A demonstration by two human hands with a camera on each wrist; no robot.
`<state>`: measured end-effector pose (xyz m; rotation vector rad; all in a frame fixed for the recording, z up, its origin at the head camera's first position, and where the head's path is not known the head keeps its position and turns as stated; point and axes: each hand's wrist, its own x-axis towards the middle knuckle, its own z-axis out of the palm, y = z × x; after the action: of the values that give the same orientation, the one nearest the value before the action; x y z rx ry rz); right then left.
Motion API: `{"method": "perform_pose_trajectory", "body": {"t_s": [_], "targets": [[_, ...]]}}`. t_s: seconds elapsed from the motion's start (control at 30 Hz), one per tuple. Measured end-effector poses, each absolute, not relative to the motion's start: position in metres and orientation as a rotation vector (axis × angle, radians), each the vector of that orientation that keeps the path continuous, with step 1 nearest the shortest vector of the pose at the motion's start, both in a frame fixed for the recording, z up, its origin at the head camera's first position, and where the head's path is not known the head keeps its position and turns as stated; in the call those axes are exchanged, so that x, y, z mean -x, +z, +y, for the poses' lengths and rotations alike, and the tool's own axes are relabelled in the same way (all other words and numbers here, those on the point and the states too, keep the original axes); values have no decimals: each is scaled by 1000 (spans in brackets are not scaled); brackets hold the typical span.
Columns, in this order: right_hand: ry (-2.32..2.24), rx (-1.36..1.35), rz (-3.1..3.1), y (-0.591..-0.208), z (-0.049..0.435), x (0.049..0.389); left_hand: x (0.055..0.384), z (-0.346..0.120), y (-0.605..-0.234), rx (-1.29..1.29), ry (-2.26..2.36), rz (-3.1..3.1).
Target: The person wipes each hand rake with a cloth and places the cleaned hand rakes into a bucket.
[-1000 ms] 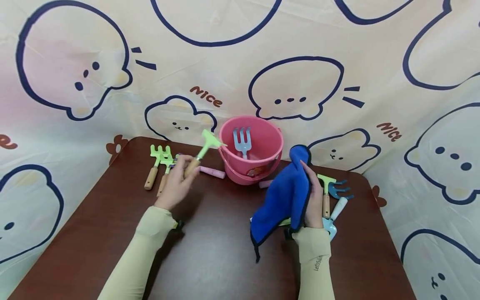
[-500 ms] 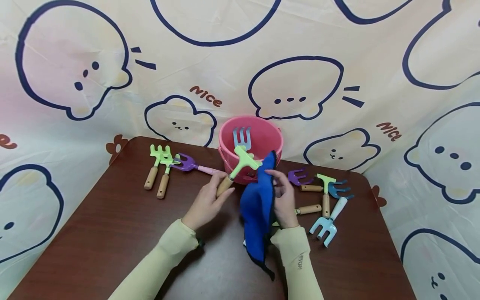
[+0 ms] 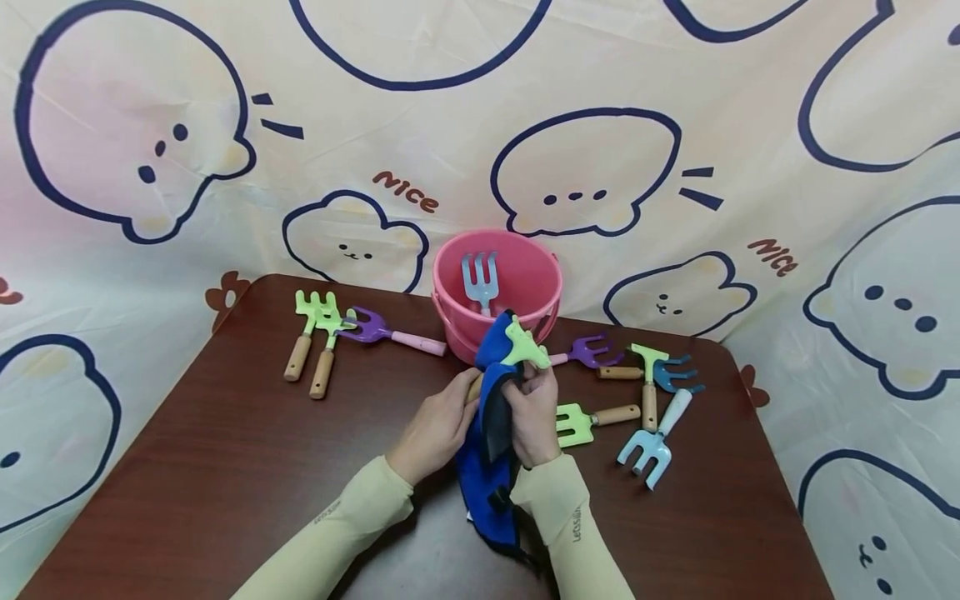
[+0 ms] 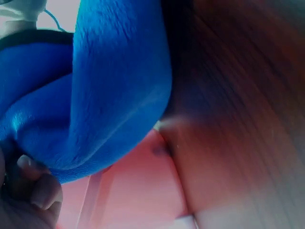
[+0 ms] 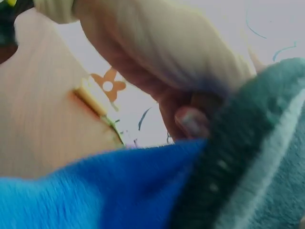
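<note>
The green garden tool (image 3: 527, 347) is held above the tabletop (image 3: 225, 467), in front of the pink bucket (image 3: 454, 321), with the blue cloth (image 3: 472, 467) gathered around its neck. The left hand (image 3: 438, 425) grips its wooden handle (image 3: 474, 388); the right hand (image 3: 534, 412) pinches the cloth just below the head, which shows above the folds.

The tool looks light, with a stiff head and a rigid handle, so it should stay steady when held by the wood. The handle seems the surest hold; the smooth head could slip within the fabric. The cloth, fuzzy in both wrist views and edged in black, looks soft and limp and probably needs bunching to press against the tool.

"Nice" is printed in brown on the patterned backdrop (image 3: 412, 50). The right sleeve (image 3: 566, 508) carries lettering that seems to begin "Lets"; the rest is too small to read surely.
</note>
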<state>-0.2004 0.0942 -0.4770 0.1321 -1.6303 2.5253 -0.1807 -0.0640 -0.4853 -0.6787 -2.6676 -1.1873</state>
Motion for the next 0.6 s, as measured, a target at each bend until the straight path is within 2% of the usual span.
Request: {"method": "perform_pose_trajectory", "body": {"t_s": [0.23, 0.6], "targets": [[2520, 73, -1414, -475, 100, 204, 183, -57, -493, 723, -1152, -2627], [2670, 218, -1226, -473, 103, 208, 180, -47, -503, 661, -1186, -2633]]}}
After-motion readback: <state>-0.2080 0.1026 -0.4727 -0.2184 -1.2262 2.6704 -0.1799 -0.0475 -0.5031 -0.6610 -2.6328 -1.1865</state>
